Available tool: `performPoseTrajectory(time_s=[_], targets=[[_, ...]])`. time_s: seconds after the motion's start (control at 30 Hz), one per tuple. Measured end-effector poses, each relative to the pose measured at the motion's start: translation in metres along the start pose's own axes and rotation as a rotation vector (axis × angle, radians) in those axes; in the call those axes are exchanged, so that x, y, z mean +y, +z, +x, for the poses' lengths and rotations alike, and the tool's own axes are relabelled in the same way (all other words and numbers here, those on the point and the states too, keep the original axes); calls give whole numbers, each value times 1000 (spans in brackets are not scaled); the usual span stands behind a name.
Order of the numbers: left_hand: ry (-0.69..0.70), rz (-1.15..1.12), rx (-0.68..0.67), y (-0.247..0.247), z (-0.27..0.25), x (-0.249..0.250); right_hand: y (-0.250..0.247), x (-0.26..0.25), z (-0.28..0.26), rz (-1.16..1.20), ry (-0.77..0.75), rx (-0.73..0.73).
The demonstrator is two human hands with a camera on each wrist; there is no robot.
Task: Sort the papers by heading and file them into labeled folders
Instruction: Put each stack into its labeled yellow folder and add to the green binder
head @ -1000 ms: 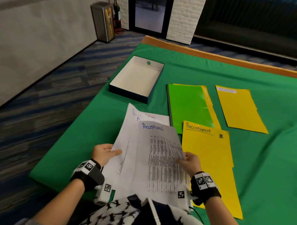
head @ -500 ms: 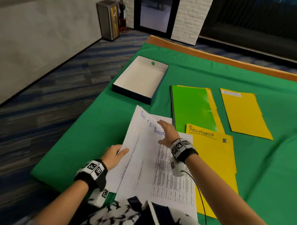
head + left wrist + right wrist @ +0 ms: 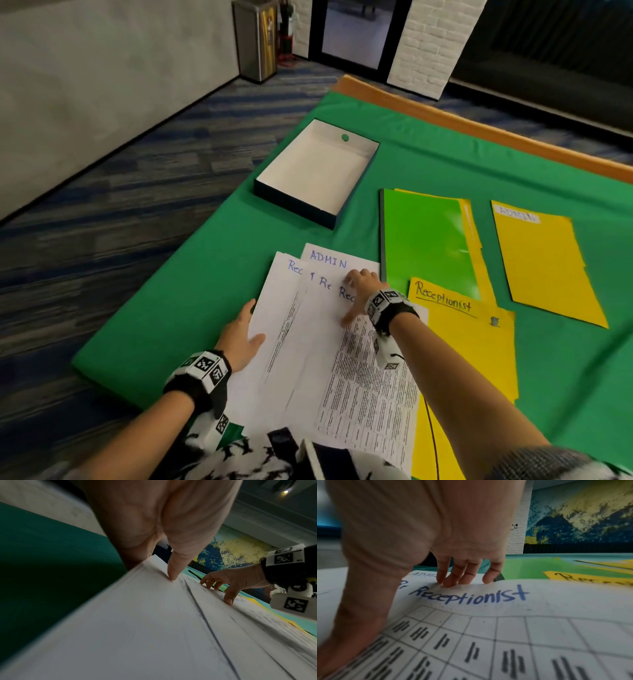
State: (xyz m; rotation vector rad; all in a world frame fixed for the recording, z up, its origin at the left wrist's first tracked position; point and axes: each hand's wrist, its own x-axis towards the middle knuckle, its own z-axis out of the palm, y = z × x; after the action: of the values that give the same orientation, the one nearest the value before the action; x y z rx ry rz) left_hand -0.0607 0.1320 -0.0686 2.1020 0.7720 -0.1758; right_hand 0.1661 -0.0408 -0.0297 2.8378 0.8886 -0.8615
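Several white sheets [image 3: 308, 342] lie fanned on the green table. The top printed sheet [image 3: 539, 608] is headed "Receptionist". A sheet headed "ADMIN" [image 3: 329, 263] peeks out at the far end. My left hand [image 3: 239, 334] pinches the stack's left edge, thumb [image 3: 173, 573] on top and fingers hidden beneath. My right hand [image 3: 363, 284] presses its fingertips [image 3: 453, 582] on the top sheet by the heading, thumb spread. Right of the papers lie a yellow "Receptionist" folder [image 3: 462, 349], a green folder [image 3: 424, 240] and a yellow "ADMIN" folder [image 3: 544, 267].
An open, shallow white-lined box [image 3: 318, 171] sits at the table's far left. The table's left edge [image 3: 171, 298] drops to carpeted floor. A wooden rim [image 3: 479, 126] runs along the far side. Bare green cloth [image 3: 582, 394] shows at the right.
My right hand left the top sheet's lower right edge and reached up to its heading. The sheets have slid apart, uncovering the ADMIN heading. My left hand has stayed at the left edge.
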Motion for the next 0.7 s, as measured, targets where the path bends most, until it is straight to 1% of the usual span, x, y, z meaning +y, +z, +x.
performPoseTrajectory(time_s=[0.1,0.13,0.2,0.23,0.27,0.3,0.37,0.4,0.47,0.57,0.7], targets=[[17,-11,44,1,0,-1,-2,-3,0,-22,-6,10],[40,22,97,2,0,-1,-3,-4,1,-17,-16,14],[123,123,222,5,2,-1,-6,-8,2,18,-45,-2],[173,154,233,6,3,2,-6,-10,3,42,-53,-16],[221,170,193,7,6,6,-6,-12,3,67,-52,-28],[261,181,125,9,8,13,-5,-14,3,98,-47,-34],[299,225,-3,11,16,25,-4,-16,3,172,-28,-52],[303,252,-38,11,23,32,-5,-16,3,200,-24,-61],[293,292,-62,10,41,48,-6,-13,2,225,-39,-45],[268,355,-77,8,72,70,-4,-5,-3,203,-59,44],[236,473,-190,10,104,86,8,13,-13,188,0,144]])
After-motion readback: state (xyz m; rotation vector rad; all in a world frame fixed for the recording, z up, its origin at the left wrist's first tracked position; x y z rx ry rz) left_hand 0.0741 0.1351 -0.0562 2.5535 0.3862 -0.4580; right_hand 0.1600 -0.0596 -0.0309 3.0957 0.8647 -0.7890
